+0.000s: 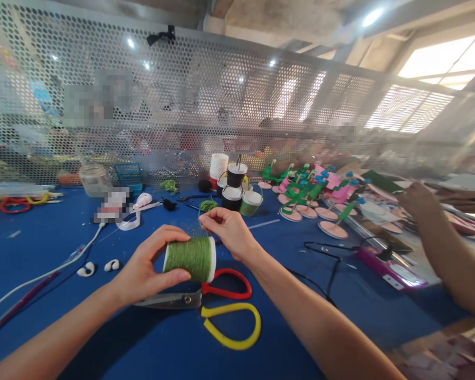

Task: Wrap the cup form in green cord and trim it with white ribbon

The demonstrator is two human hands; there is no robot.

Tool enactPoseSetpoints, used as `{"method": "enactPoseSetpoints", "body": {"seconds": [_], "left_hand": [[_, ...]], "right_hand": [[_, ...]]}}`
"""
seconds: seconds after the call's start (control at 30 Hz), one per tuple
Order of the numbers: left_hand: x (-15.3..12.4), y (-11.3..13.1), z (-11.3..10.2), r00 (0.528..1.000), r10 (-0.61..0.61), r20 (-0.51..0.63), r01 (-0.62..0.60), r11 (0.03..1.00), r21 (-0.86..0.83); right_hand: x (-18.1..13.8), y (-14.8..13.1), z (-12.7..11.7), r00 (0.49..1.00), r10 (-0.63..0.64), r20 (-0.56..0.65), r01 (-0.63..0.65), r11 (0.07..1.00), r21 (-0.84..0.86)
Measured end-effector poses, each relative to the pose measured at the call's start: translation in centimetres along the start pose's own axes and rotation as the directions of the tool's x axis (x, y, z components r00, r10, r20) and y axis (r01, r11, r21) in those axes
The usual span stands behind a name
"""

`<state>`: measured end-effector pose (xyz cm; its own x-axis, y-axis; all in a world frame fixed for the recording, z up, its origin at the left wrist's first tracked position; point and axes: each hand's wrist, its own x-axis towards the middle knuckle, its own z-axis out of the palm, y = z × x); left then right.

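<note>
My left hand (148, 269) is wrapped round a spool of green thread (190, 257), held on its side just above the blue table (43, 237). My right hand (229, 229) hovers at the spool's upper right end, its thumb and forefinger pinched together on what looks like the thin thread end. Under the spool lie scissors (206, 295) with one red and one yellow handle loop, flat on the table.
Small black, white and green cups (237, 192) stand behind the hands, beside green-and-pink paper flowers (304, 195) on round bases. Another person's arm (439, 237) reaches in from the right. A pink device (388, 266) with black cable, white earbuds (98, 266) and a perforated screen are around.
</note>
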<state>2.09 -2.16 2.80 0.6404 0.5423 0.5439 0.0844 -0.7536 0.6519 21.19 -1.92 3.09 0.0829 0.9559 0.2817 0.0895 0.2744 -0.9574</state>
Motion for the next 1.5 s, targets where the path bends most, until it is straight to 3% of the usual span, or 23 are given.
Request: {"method": "enactPoseSetpoints", "body": {"seconds": [0.4,0.67,0.93,1.03,1.1,1.2,1.27,1.5], "left_hand": [[-0.5,-0.5,0.1,0.987,0.155,-0.039,-0.141,0.959,0.244],[-1.0,-0.8,0.5,0.99,0.139,0.037,-0.144,0.941,0.307],[-0.9,-0.8,0.8,0.991,0.131,-0.004,-0.124,0.947,0.298],[-0.7,-0.9,0.9,0.998,0.048,-0.038,-0.037,0.964,0.262],[-0.5,-0.8,1.0,0.992,-0.104,-0.065,0.113,0.981,0.156],[-0.1,-0.5,1.3,0.92,-0.391,-0.017,0.387,0.916,-0.109],[0.0,-0.3,1.4,0.871,-0.49,0.028,0.483,0.847,-0.224],[0.1,-0.3,1.2,0.891,-0.453,0.027,0.44,0.848,-0.296]], "right_hand": [[-0.2,0.1,-0.1,0.999,0.044,0.008,-0.043,0.997,-0.061],[-0.6,-0.4,0.3,0.993,0.119,-0.014,-0.119,0.992,0.035],[-0.5,-0.2,0.4,0.991,0.122,-0.046,-0.116,0.986,0.118],[-0.6,-0.3,0.4,0.994,0.091,-0.056,-0.083,0.987,0.135],[-0.8,-0.3,0.4,0.996,0.048,-0.07,-0.041,0.993,0.107],[-1.0,-0.4,0.5,0.996,-0.009,-0.089,0.012,0.999,0.031],[-1.1,-0.4,0.6,0.996,-0.02,-0.09,0.021,1.0,0.0],[-1.0,-0.8,0.1,0.998,-0.052,-0.026,0.049,0.993,-0.107]]}}
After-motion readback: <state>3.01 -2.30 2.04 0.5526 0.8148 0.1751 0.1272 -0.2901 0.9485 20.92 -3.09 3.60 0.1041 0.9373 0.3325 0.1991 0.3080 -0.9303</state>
